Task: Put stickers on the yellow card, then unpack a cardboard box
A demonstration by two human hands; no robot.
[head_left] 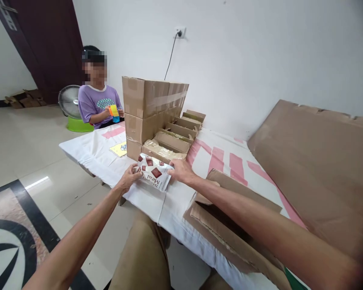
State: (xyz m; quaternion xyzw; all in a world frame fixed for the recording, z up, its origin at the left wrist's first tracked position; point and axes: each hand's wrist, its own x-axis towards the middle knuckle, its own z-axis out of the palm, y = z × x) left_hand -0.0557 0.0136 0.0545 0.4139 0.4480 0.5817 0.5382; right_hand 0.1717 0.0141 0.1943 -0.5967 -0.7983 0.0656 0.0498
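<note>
- Left hand and right hand each pinch an end of a white packet printed with red squares, fingers closed on its edges, holding it just above the table near the front edge.
- The packet hangs close to that edge; a loosened pinch could drop it to the floor.
- An open carton lies under the right forearm, which could snag its flaps.
- Beyond, stacked boxes stand by filled trays; a nudge might topple them.
- A seated person holds a coloured toy.

Head camera, single view: looks forward and down along table, close behind hands.
</note>
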